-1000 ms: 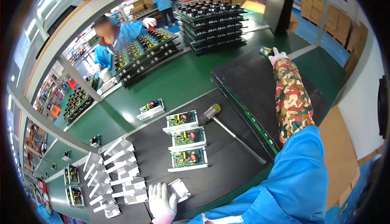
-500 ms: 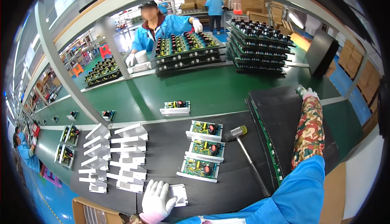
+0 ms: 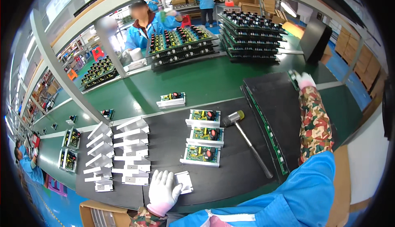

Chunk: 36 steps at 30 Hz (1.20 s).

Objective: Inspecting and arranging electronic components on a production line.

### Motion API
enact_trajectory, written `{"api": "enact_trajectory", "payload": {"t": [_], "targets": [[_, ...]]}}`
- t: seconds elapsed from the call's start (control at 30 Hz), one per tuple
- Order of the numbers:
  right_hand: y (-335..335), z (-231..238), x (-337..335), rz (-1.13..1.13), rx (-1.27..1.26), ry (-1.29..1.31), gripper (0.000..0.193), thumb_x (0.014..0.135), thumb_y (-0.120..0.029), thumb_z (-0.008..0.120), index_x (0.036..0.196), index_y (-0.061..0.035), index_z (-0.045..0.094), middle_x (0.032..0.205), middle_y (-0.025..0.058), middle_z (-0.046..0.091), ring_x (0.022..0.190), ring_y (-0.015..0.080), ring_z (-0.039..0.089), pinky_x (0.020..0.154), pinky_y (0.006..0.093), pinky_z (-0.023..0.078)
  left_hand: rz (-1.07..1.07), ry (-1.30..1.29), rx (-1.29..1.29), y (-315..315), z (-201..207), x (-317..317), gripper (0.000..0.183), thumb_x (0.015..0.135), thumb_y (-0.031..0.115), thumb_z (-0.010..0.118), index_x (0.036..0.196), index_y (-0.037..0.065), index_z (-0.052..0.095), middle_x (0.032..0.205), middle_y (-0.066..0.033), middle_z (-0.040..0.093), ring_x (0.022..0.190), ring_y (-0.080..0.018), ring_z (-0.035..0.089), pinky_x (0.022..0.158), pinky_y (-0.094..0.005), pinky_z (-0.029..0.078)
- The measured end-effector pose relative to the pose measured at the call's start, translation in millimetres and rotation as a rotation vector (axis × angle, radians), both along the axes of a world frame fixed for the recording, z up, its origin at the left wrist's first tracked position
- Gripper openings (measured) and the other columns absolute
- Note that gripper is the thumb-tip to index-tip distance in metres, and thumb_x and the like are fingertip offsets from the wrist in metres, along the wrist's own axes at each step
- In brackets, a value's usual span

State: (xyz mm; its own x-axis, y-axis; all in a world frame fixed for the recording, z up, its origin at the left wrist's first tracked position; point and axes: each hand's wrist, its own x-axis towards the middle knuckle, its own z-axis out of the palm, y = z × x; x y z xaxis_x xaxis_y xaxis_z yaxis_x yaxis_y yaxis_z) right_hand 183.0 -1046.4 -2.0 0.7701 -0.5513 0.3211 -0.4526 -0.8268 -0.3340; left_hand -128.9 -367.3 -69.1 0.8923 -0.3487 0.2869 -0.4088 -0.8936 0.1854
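Left hand [image 3: 163, 190] flat, fingers spread, on white bracket [image 3: 184, 182], right hand [image 3: 305, 79] gripping black tray [image 3: 275, 99] edge

Left hand [image 3: 162, 190] rests on a white bracket [image 3: 184, 182]; right hand [image 3: 305, 79] touches a black tray stack [image 3: 273, 99].

Right hand's fingers [image 3: 299, 77] behind the black tray stack [image 3: 275, 103] (grip unseen).

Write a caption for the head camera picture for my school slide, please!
Gloved left hand rests on a small metal bracket; right hand reaches the stacked black trays.
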Motion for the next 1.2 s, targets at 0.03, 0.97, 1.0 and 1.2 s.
{"api": "enact_trajectory", "payload": {"t": [0.03, 0.97, 1.0, 1.2], "targets": [[16.5, 13.1, -3.8, 0.055, -0.025, 0.015, 0.057, 0.092, -0.054, 0.054, 0.098, 0.0011, 0.068, 0.106, 0.0271, 0.068, 0.097, 0.0463, 0.061, 0.083, 0.0515, 0.049, -0.008, 0.023, -0.013, -1.2, 0.3, 3.1, 0.049, 0.091, 0.034, 0.059, 0.118, -0.007, 0.059, 0.115, -0.0238, 0.064, 0.106, -0.0411, 0.058, 0.112, -0.05, 0.035], [408.5, -67.0, -332.3, 1.013, -0.297, -0.112, 0.021, 0.076, -0.031, 0.072, 0.08, -0.0127, 0.064, 0.066, 0.0034, 0.058, 0.061, 0.0232, 0.057, 0.062, 0.035, 0.045, -0.203, -0.042, -0.07, 13.1, -9.1, -7.2, 0.039, 0.095, 0.023, 0.057, 0.121, -0.004, 0.063, 0.116, -0.018, 0.071, 0.111, -0.0371, 0.064, 0.113, -0.0461, 0.04], [410.2, -68.7, -330.8, 1.004, -0.298, -0.095, 0.021, 0.077, -0.032, 0.072, 0.08, -0.0126, 0.064, 0.066, 0.0038, 0.058, 0.061, 0.0235, 0.058, 0.062, 0.0351, 0.045, -0.198, -0.044, -0.067, 12.6, -9.1, -7.6, 0.039, 0.095, 0.023, 0.057, 0.121, -0.004, 0.063, 0.116, -0.0179, 0.07, 0.112, -0.0369, 0.064, 0.113, -0.046, 0.04], [417.9, -77.8, -330.8, 1.033, -0.297, -0.117, 0.024, 0.078, -0.034, 0.072, 0.077, -0.0124, 0.062, 0.066, 0.0047, 0.06, 0.06, 0.0239, 0.058, 0.062, 0.0358, 0.045, -0.191, -0.032, -0.098, 14.1, -13.8, -7.8, 0.039, 0.095, 0.024, 0.057, 0.122, -0.004, 0.063, 0.117, -0.0178, 0.07, 0.113, -0.0364, 0.064, 0.113, -0.0459, 0.04]]}}
